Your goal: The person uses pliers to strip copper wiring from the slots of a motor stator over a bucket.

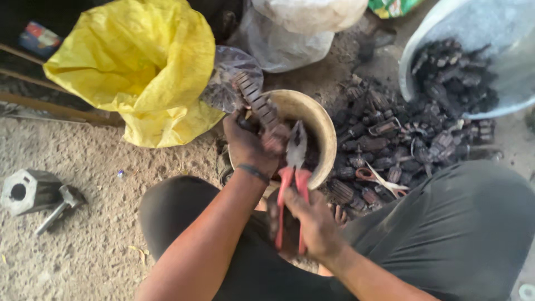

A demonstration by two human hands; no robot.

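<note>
Red-handled pliers (293, 184) in right hand (312, 220), fingers clenched round both grips, nose pointing up over bowl (325, 131). Left hand (251, 145) just above, clamped on dark ribbed part (257, 100); part sticks up past knuckles, lower end meets plier nose at bowl rim. Bowl on ground between knees. Black scrap pile (401, 145) right of bowl, metal tub (473, 33) beyond. Yellow sack (139, 61) upper left. Grey metal block (25, 190) far left on dirt.
</note>
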